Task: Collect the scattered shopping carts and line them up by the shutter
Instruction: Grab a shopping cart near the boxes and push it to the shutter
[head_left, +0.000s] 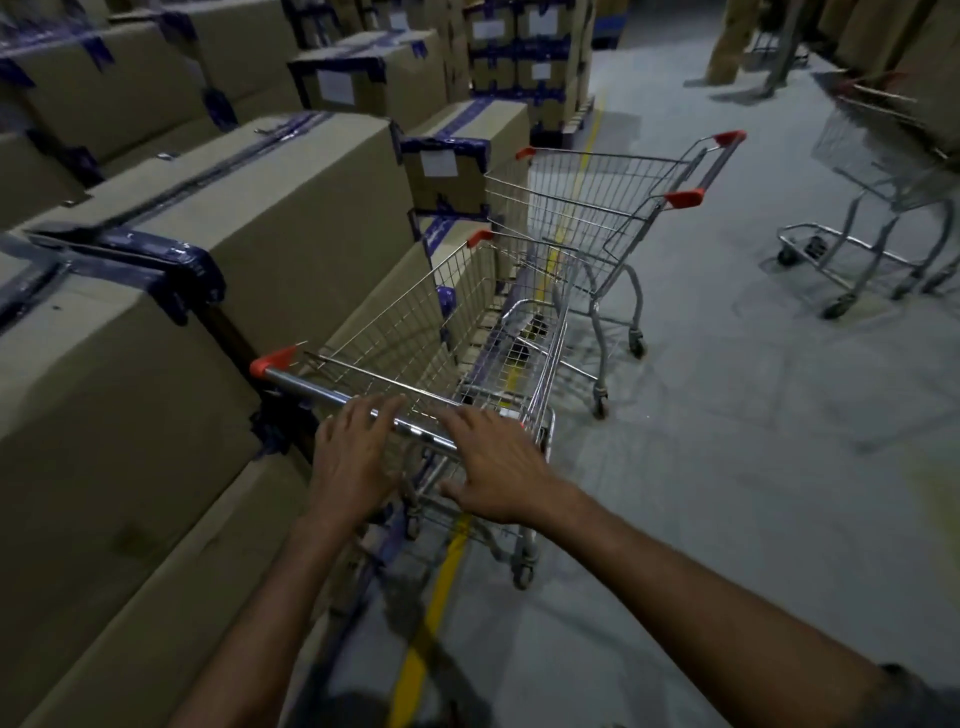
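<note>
Left hand (356, 457) and right hand (496, 467) rest open on the handle (311, 392) of a silver wire cart (447, 322) with red caps; a second cart (587, 197) stands just ahead.

Your cart (457, 332) is bright wire metal, its handle bar (311, 389) glossy and smooth, capped in red plastic. The boxes (130, 415) beside you are matt brown cardboard, bound with shiny blue tape (156, 249). The floor (753, 467) looks dull grey and slightly rough.

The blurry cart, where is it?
In the head view the blurry cart stands at the upper right on the grey floor, apart from the near cart and the middle cart beside the cardboard boxes.
</note>
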